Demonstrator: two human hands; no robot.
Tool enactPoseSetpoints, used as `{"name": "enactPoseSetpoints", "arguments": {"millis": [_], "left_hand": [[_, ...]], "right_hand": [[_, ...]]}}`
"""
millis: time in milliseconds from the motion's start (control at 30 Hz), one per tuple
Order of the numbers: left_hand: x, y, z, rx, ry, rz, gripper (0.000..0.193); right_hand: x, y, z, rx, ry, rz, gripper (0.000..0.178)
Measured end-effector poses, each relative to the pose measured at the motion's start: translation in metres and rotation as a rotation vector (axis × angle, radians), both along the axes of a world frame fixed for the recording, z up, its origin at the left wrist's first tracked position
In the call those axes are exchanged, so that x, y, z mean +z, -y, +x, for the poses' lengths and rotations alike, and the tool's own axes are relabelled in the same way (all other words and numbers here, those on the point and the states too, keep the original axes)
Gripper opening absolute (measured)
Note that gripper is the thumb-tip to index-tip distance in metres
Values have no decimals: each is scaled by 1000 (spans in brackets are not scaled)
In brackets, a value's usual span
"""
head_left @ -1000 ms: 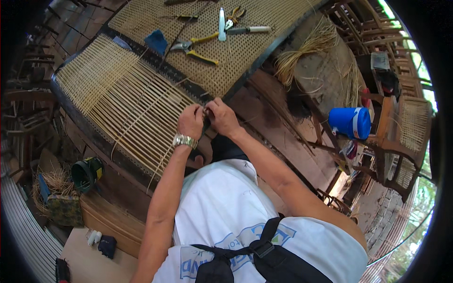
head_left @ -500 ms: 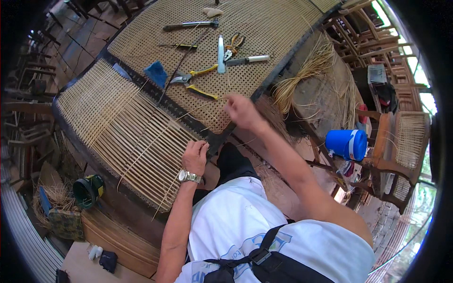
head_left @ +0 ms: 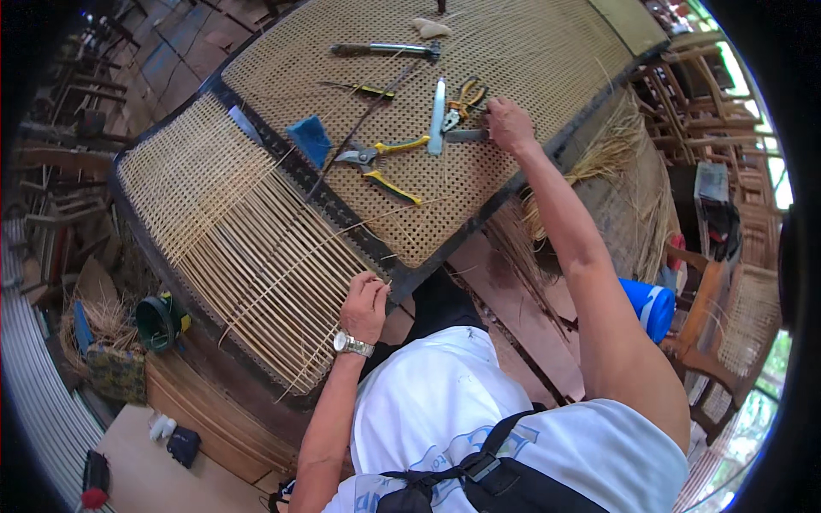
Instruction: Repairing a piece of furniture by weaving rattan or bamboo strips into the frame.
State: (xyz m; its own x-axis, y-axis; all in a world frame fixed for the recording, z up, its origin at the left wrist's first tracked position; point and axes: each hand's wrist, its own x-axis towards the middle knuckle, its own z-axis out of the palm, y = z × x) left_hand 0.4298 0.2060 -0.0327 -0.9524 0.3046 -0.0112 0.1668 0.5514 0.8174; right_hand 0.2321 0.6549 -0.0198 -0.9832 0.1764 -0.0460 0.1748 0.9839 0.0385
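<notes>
My right hand [head_left: 510, 126] is closed over the handle of a knife [head_left: 466, 135], whose dark blade sticks out to the left on woven cane. At the near corner of the half-woven cane panel [head_left: 274, 248], my left hand [head_left: 365, 306] pinches at the frame's edge; what lies between its fingertips is too small to make out. Left of the knife lie a pale flat blade-like tool [head_left: 437, 115] and pliers [head_left: 464, 104] with orange-black handles. Yellow-handled pruning shears [head_left: 376, 162] rest nearer me, by a blue cloth or sponge [head_left: 310, 141].
A hammer-like tool [head_left: 385, 50] and a thin yellow-and-black tool [head_left: 368, 89] lie farther back on the cane. Bundled cane strands [head_left: 611, 154] hang at right, above a blue cooler [head_left: 647, 308] and a wooden chair [head_left: 727, 325]. A dark green bucket [head_left: 161, 322] stands left.
My right hand has moved away to the right and closed over the knife handle. My left hand stays at the panel corner. The whole view has shifted slightly.
</notes>
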Motion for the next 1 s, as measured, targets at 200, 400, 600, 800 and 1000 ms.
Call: {"name": "enactPoseSetpoints", "arguments": {"millis": [200,400,600,800,1000], "left_hand": [[-3,-2,-2,-59,-57,28,10],[-1,-1,2,9,-123,-34,11],[-6,-5,6,-12,-114,-82,10],[-4,-17,2,84,-224,-24,10],[-15,-17,6,137,-174,19,8]], "right_hand": [[8,6,-4,27,-82,94,21],[25,92,-48,241,-274,-250,17],[30,236,-76,680,-29,-578,18],[19,345,-125,948,-127,-670,13],[60,379,-71,825,-137,-948,19]]}}
